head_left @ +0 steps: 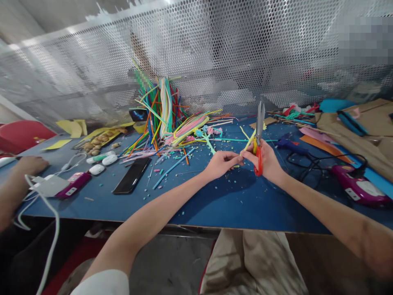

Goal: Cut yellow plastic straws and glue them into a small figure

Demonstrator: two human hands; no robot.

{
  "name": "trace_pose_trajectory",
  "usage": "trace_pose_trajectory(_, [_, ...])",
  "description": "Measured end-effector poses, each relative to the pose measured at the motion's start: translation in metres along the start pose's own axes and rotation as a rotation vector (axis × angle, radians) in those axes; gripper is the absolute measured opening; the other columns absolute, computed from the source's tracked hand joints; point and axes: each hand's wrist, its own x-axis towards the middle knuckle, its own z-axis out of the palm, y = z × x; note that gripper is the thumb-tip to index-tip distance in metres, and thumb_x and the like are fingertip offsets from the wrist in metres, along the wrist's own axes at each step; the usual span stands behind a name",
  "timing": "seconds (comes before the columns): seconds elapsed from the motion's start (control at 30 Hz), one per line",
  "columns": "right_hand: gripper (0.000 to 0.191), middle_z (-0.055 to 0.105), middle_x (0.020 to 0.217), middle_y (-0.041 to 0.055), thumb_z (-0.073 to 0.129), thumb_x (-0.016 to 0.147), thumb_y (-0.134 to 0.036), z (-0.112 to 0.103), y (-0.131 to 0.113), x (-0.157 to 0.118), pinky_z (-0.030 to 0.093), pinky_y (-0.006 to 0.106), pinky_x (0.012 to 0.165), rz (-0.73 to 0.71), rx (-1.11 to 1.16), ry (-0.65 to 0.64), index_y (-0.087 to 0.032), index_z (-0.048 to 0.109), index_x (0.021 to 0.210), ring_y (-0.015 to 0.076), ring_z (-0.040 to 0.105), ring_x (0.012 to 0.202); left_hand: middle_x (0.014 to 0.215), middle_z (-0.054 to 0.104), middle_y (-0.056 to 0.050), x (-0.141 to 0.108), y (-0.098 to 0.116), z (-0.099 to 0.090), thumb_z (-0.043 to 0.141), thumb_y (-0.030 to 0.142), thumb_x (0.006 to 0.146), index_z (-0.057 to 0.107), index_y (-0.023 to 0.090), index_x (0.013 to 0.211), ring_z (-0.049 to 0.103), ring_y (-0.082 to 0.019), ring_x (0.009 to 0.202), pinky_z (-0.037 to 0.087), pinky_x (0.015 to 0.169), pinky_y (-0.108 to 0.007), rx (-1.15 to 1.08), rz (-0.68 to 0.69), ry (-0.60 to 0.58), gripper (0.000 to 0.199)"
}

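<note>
My right hand [266, 162] is closed round the scissors [260, 119], with the red and yellow handles against the palm and the blades pointing up. A yellow pipe cleaner [250, 140] rises from between the fingertips of both hands. My left hand [223, 163] pinches at its lower end; the exact grip is partly hidden by the fingers. Just left of the hands lies a pale green twisted pipe cleaner stem [210, 143] with small pink and blue curled pieces [214, 130]. Small cut bits of pipe cleaner are scattered on the blue table [196, 205] around them.
A large bundle of coloured pipe cleaners [166, 108] stands behind, against the perforated metal screen [239, 49]. A black phone [132, 176] lies to the left, near a purple power strip [73, 184] and a co-worker's hand [35, 164]. Another purple power strip [360, 186] with black cables is right.
</note>
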Motion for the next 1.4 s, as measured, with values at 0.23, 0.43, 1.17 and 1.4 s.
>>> trace_pose_trajectory(0.23, [0.035, 0.058, 0.085, -0.0012, 0.069, 0.08, -0.046, -0.021, 0.0, 0.005, 0.042, 0.031, 0.062, -0.012, -0.215, -0.04, -0.024, 0.046, 0.095, 0.0129, 0.048, 0.062, 0.08, 0.068, -0.004, 0.004, 0.0, -0.011, 0.06, 0.052, 0.087, 0.066, 0.014, 0.091, 0.05, -0.007, 0.054, 0.041, 0.048, -0.019, -0.075, 0.087, 0.223, 0.038])
trace_pose_trajectory(0.43, [0.041, 0.053, 0.074, -0.0027, 0.071, 0.074, -0.055, -0.033, 0.01, 0.012, 0.038, 0.03, 0.061, 0.089, -0.54, -0.15, -0.024, 0.045, 0.084, 0.0147, 0.046, 0.063, 0.077, 0.064, -0.001, 0.005, 0.003, -0.021, 0.058, 0.05, 0.09, 0.059, 0.017, 0.087, 0.044, -0.005, 0.05, 0.037, 0.046, -0.02, -0.154, 0.231, 0.42, 0.033])
trace_pose_trajectory(1.17, [0.039, 0.041, 0.072, -0.007, 0.07, 0.076, -0.053, -0.026, -0.006, 0.001, 0.035, 0.028, 0.06, 0.193, -0.328, -0.582, -0.025, 0.045, 0.085, 0.012, 0.036, 0.06, 0.07, 0.061, -0.001, -0.008, 0.017, -0.019, 0.059, 0.047, 0.09, 0.061, 0.016, 0.08, 0.056, -0.01, 0.064, 0.043, 0.058, -0.022, 0.102, 0.262, 0.296, 0.032])
trace_pose_trajectory(1.4, [0.036, 0.043, 0.074, -0.0064, 0.069, 0.078, -0.051, -0.024, -0.007, -0.001, 0.036, 0.027, 0.061, 0.18, -0.284, -0.593, -0.024, 0.047, 0.088, 0.0119, 0.037, 0.062, 0.071, 0.059, -0.001, -0.009, 0.021, -0.019, 0.059, 0.046, 0.09, 0.061, 0.016, 0.081, 0.056, -0.011, 0.065, 0.045, 0.058, -0.022, 0.106, 0.284, 0.283, 0.031])
